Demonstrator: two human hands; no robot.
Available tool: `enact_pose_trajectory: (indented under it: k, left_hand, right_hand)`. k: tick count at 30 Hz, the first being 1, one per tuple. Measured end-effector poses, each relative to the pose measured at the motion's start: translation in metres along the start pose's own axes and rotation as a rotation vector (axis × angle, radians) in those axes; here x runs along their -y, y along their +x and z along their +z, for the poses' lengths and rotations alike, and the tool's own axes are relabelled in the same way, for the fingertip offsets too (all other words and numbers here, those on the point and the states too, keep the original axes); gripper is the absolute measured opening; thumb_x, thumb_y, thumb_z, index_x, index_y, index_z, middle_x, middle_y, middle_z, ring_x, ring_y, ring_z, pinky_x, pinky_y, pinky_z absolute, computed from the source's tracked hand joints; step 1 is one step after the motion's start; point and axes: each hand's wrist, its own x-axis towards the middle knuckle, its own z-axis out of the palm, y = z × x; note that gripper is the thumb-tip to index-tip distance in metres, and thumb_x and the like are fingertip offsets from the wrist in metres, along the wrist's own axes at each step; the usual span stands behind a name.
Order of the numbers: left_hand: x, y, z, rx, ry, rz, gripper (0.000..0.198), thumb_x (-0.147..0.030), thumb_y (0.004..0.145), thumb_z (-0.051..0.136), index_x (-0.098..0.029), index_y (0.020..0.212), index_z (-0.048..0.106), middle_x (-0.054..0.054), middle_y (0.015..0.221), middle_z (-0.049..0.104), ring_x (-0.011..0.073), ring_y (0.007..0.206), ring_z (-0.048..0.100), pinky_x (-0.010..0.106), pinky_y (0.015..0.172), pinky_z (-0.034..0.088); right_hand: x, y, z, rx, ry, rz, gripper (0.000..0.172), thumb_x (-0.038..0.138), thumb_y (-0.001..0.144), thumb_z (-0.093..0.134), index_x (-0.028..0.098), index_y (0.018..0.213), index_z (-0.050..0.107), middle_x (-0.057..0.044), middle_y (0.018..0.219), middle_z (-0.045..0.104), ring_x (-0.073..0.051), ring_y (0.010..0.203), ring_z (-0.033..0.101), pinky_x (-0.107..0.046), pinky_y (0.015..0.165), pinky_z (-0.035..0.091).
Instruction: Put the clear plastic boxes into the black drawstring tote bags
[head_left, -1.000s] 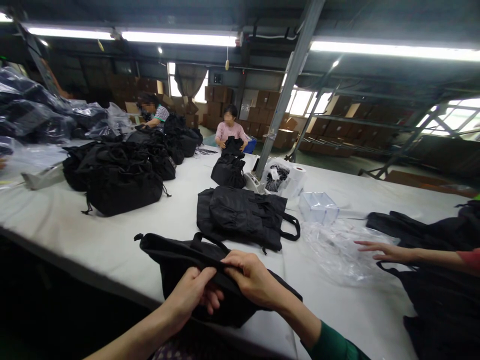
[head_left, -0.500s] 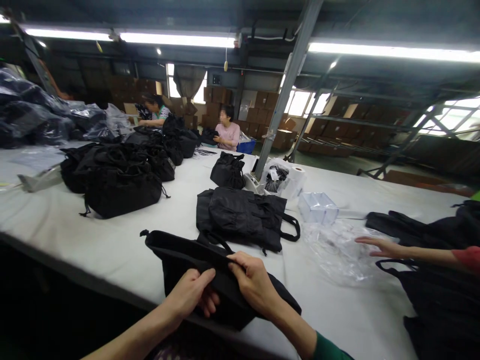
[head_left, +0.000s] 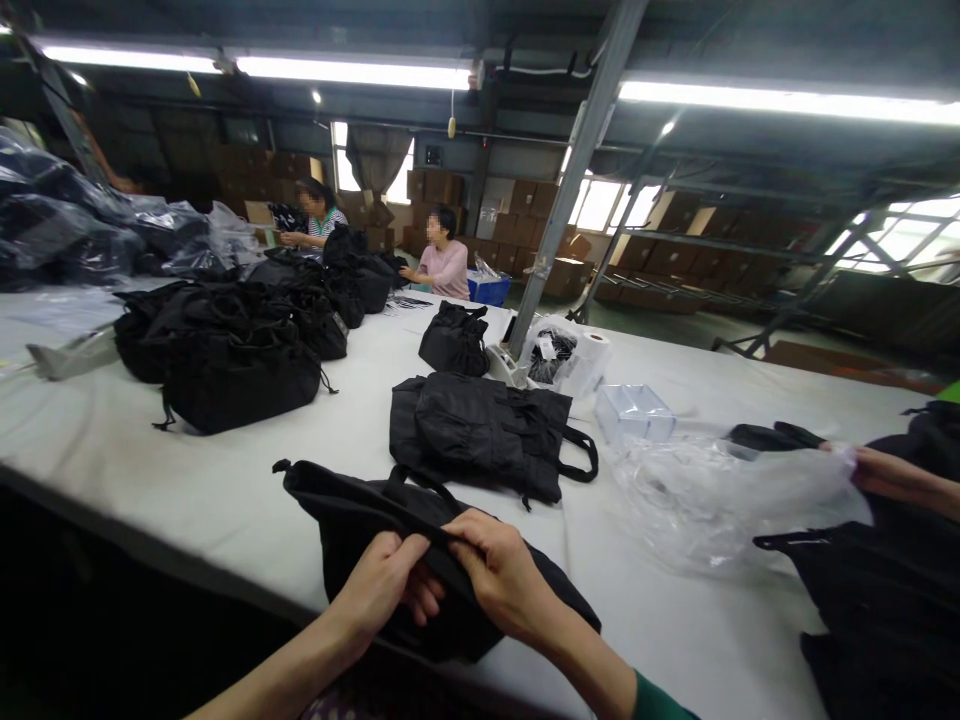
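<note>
A black fabric drawstring bag [head_left: 352,520] is tilted at the near table edge, between my two hands. My left hand [head_left: 390,585] pinches its upper edge, thumb on top and fingers curled against the cloth. Close beside it, my right hand [head_left: 495,570] grips the same rim, fingers folded over it. The bag's strap loops up behind my hands, and its inside is mostly hidden. Just beyond lies a flat stack of black bags [head_left: 484,430] with a handle sticking out to the right.
Black bags [head_left: 240,370] are heaped at the left on the white table [head_left: 360,420]. A clear plastic box [head_left: 634,412] stands beside clear plastic bags [head_left: 682,500]. At right, a co-worker's hand [head_left: 892,470] holds plastic over more black bags. A metal post [head_left: 570,190] rises mid-table; two people sit beyond.
My hands have drawn slightly closer together along the bag's rim. At right, the co-worker's hand has taken hold of clear plastic and pulled it to the right.
</note>
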Motion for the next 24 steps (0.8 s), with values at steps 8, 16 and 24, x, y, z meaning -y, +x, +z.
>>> enact_pose_trajectory:
  k: [8,16,24]
  left_hand:
    - [-0.004,0.008,-0.001,0.002,-0.048,-0.013,0.06,-0.067,0.065,0.062,-0.007,0.063,0.063,0.014,0.059,0.065,0.0159,0.043,0.057,0.023,0.039,0.043]
    - [-0.007,-0.018,-0.054,-0.094,-0.096,0.147,0.053,-0.062,0.08,0.063,-0.01,0.091,0.066,0.01,0.079,0.07,0.0157,0.06,0.062,0.022,0.05,0.05]
    - [0.048,0.014,-0.183,-0.594,-0.194,0.111,0.044,-0.059,0.092,0.048,-0.019,0.1,0.066,0.005,0.116,0.068,0.0223,0.125,0.051,0.032,0.108,0.039]
  right_hand:
    - [0.003,-0.003,0.003,0.067,-0.152,-0.015,0.026,0.017,0.095,0.047,0.018,0.114,0.065,-0.009,0.104,0.066,-0.021,0.095,0.062,-0.036,0.086,0.051]
    - [-0.014,-0.044,-0.064,-0.342,-0.325,-0.018,0.029,0.038,0.093,0.054,0.021,0.11,0.069,-0.009,0.11,0.07,-0.025,0.102,0.064,-0.041,0.094,0.05]
    - [-0.078,-0.177,-0.039,-0.594,0.337,1.003,0.104,0.098,0.059,0.035,0.007,0.089,0.075,-0.024,0.095,0.071,-0.036,0.093,0.067,-0.052,0.091,0.05]
